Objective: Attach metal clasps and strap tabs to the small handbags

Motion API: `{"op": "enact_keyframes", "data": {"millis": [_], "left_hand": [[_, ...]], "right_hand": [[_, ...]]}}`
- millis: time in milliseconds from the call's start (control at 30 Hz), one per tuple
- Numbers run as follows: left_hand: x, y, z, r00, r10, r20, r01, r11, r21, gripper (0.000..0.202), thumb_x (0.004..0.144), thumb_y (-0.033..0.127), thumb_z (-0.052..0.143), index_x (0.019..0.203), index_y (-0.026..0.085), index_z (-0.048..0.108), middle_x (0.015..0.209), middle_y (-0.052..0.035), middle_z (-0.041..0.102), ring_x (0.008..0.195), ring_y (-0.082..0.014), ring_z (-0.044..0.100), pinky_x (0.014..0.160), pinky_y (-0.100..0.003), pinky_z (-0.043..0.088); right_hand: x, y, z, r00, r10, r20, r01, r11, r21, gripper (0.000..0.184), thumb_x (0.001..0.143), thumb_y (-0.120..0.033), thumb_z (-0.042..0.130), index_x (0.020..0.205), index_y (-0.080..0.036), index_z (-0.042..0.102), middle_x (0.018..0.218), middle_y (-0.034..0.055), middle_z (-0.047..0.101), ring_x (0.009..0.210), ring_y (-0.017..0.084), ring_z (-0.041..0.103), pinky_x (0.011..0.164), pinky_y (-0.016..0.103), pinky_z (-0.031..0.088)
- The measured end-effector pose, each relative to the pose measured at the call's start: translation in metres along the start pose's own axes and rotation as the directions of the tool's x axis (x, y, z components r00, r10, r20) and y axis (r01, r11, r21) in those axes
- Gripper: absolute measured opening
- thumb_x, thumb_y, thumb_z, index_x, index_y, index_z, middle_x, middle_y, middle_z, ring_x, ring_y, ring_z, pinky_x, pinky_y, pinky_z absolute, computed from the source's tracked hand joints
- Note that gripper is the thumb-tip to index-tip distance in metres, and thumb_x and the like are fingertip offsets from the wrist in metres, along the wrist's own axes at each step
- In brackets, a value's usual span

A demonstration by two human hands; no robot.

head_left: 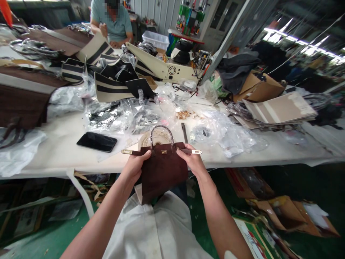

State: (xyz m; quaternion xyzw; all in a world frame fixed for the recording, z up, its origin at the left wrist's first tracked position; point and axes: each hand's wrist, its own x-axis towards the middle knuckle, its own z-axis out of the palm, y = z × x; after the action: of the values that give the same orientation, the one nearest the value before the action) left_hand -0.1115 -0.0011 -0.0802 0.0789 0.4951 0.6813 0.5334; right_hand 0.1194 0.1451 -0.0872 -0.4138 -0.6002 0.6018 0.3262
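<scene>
A dark brown handbag (164, 174) is held upright between my hands at the table's front edge. Its arched handle (162, 126) looks wrapped in clear plastic, and a small gold clasp (164, 152) sits on its upper front. My left hand (136, 163) grips the bag's upper left corner, thumb on the front. My right hand (192, 160) grips the upper right corner the same way. A strap with a gold plate sticks out past each hand, the left plate (126, 151) and the right plate (196, 151). Fingers behind the bag are hidden.
On the white table (64, 144) lie a black phone (97, 141), crumpled clear plastic (229, 131), small gold fittings (183, 114) and a dark bar-shaped tool (184, 132). Brown bag pieces (24, 93) stand left, flat panels (283, 108) right. A person (113, 21) sits across the table.
</scene>
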Motion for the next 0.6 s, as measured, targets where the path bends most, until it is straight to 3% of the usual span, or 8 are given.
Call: {"op": "enact_keyframes", "data": {"millis": [167,400,600], "left_hand": [[-0.008,0.008,0.003,0.996,0.071,0.051,-0.075,0.995,0.069,0.067,0.067,0.045,0.106,0.124,0.016,0.084,0.121,-0.0140,0.085,0.126,-0.0400,0.075,0.114,-0.050,0.057],[-0.015,0.024,-0.003,0.972,0.123,0.199,-0.170,0.956,0.240,0.050,0.078,0.052,0.101,0.113,0.018,0.087,0.115,-0.0121,0.085,0.113,-0.0375,0.074,0.102,-0.046,0.059],[-0.014,0.026,-0.004,0.985,0.080,0.152,-0.113,0.969,0.219,0.054,0.071,0.052,0.104,0.108,0.017,0.087,0.111,-0.0127,0.085,0.104,-0.0359,0.075,0.093,-0.041,0.058]], "right_hand": [[-0.001,-0.012,-0.004,0.999,-0.014,0.040,0.012,0.998,0.067,0.053,0.086,-0.054,0.099,0.128,-0.027,0.082,0.129,0.0065,0.084,0.121,0.032,0.077,0.110,0.043,0.061],[-0.007,-0.026,-0.010,0.988,0.010,0.153,-0.028,0.993,0.114,0.044,0.090,-0.052,0.096,0.125,-0.027,0.084,0.126,0.0057,0.084,0.119,0.032,0.077,0.106,0.043,0.062],[-0.014,-0.027,0.008,0.997,-0.064,-0.037,0.065,0.998,0.027,0.043,0.084,-0.052,0.097,0.114,-0.023,0.087,0.112,0.0080,0.086,0.107,0.034,0.079,0.102,0.046,0.064]]}}
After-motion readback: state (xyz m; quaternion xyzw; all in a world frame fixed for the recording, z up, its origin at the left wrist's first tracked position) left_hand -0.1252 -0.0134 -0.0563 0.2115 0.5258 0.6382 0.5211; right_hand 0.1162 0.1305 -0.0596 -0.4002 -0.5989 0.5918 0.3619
